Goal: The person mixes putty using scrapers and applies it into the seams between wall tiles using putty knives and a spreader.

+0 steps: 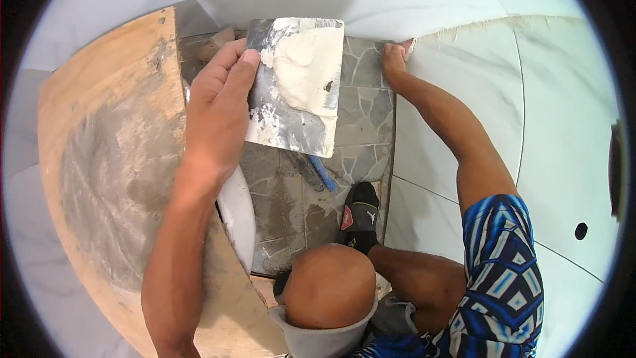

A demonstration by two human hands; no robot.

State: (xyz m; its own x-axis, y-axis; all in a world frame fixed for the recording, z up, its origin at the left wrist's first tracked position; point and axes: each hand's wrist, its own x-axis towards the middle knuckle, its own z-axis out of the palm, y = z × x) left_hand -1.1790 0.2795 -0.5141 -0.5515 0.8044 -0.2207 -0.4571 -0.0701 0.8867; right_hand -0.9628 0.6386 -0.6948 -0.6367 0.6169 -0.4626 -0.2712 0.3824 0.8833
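Now, left hand (222, 96): you pinch the grey plate (281, 129) by its left edge, thumb on the face; it sits in mid-view, above the floor, so a slackening thumb could let it tip.
Cream paste (301, 69): it is heaped on the plate away from your thumb, reaching the right edge; that off-centre weight could twist the plate in your pinch, and a steeper tilt could shed a lump.
Right hand (395, 65): your fingers look closed around a small reddish piece (409, 45), mostly hidden, beside the white wall tiles (457, 79); with your arm stretched this far, pressure could turn uneven or the piece slip.
Blue stick (322, 172): it lies on the patterned floor (363, 109) ahead of your foot (361, 215); a careless step could roll it, and paste dropped there would make your footing slick.
Wooden board (112, 185): it stands just left of your forearm; a wide elbow swing could knock it and jolt the plate.
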